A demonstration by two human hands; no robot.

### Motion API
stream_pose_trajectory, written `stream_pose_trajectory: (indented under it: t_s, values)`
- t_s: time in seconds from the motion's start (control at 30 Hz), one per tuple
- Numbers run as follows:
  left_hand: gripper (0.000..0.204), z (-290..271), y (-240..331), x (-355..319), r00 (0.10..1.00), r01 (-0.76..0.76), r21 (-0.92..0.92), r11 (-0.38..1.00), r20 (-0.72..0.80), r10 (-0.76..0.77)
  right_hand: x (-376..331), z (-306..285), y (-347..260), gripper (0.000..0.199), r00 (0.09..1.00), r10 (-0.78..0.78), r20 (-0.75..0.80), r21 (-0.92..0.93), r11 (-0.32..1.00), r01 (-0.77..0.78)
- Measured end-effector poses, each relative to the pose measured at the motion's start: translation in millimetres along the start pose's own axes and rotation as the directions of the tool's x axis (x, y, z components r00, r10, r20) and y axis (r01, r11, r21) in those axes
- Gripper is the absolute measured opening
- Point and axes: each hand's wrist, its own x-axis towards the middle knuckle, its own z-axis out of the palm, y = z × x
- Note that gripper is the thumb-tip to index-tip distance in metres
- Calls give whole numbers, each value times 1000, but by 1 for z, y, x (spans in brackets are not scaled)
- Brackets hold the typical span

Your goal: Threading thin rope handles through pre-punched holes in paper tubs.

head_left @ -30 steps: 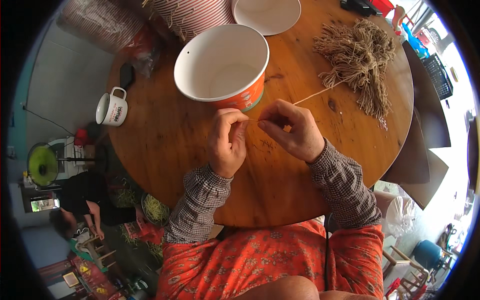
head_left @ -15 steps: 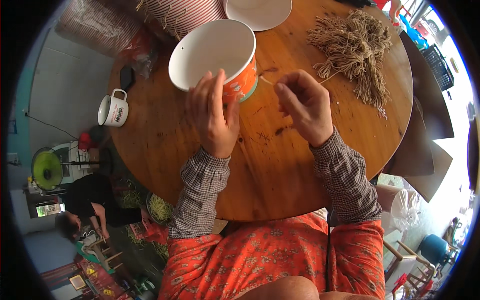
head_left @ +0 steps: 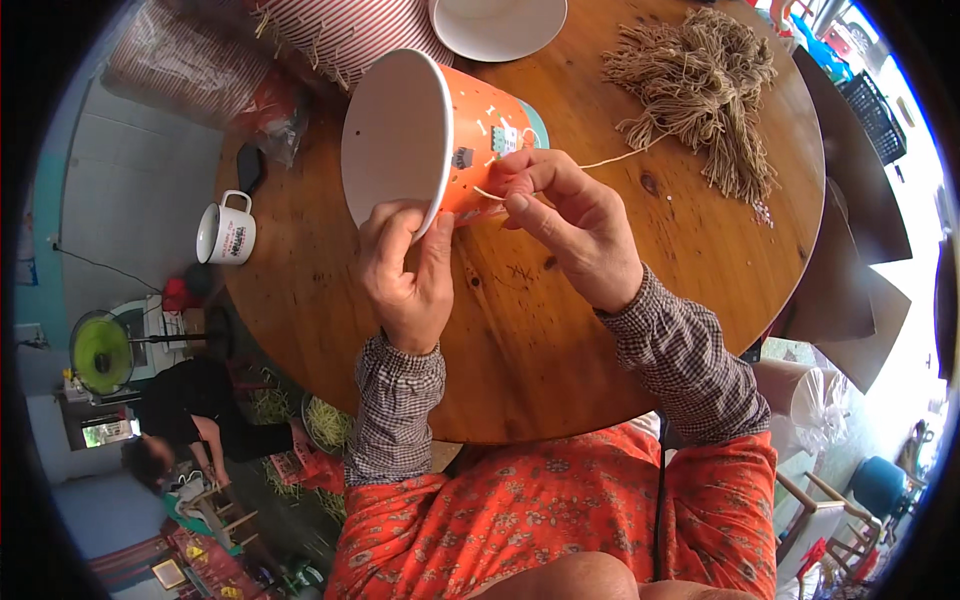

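An orange paper bucket (head_left: 472,115) with a white inside and small printed pictures is tilted on its side, its mouth facing left. My left hand (head_left: 405,280) pinches its near rim between thumb and fingers. Close to the bucket's side, my right hand (head_left: 580,225) is closed in a pinch on a thin beige cord (head_left: 622,158). The cord's short free end points at the orange wall near the rim; whether it touches cannot be told. Its other end runs toward a heap of beige cords (head_left: 690,90) at the far right. A small dark hole shows in the bucket's inner wall.
Stacked striped paper buckets (head_left: 345,35) lie at the far left of the round wooden table (head_left: 540,370). Beside them stands a white bucket or bowl (head_left: 500,25). A white mug (head_left: 228,232) and a dark phone-like object (head_left: 250,165) sit near the left edge. Another person (head_left: 200,410) bends over at lower left.
The bucket has tipped over so its orange side faces me. My left hand has taken hold of its rim. My right hand has brought the cord left and down to the bucket's wall.
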Motion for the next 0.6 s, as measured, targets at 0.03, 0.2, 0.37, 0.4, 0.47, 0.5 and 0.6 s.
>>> stream_pose_trajectory:
  t_s: [0.03, 0.2, 0.37, 0.4, 0.47, 0.5, 0.6]
  values:
    - [8, 0, -1, -1, 998, -60, 56, 997, 5, 60, 0, 0, -2, 10, 999, 32, -10, 31, 999, -32]
    - [8, 3, 2, -2, 988, -151, 137, 979, 37, 147, 0, -3, -5, 11, 994, 105, 1, 21, 994, -105]
    - [8, 4, 2, -2, 988, -154, 151, 976, 37, 150, -1, -4, -6, 11, 993, 117, -12, 0, 993, -117]
    - [8, 4, 2, -2, 986, -165, 157, 974, 38, 161, -1, -4, -5, 11, 993, 117, -10, -7, 993, -117]
    - [9, 4, 3, -1, 978, -208, 200, 958, 46, 202, -1, -4, -4, 11, 993, 116, -8, -14, 993, -116]
    - [10, 5, 4, -1, 969, -248, 242, 938, 56, 242, -1, -4, -3, 11, 994, 111, -17, -28, 993, -111]
    - [12, 2, 14, 3, 950, -311, 296, 903, 126, 286, -2, -1, -5, 11, 994, 99, -43, -55, 993, -101]
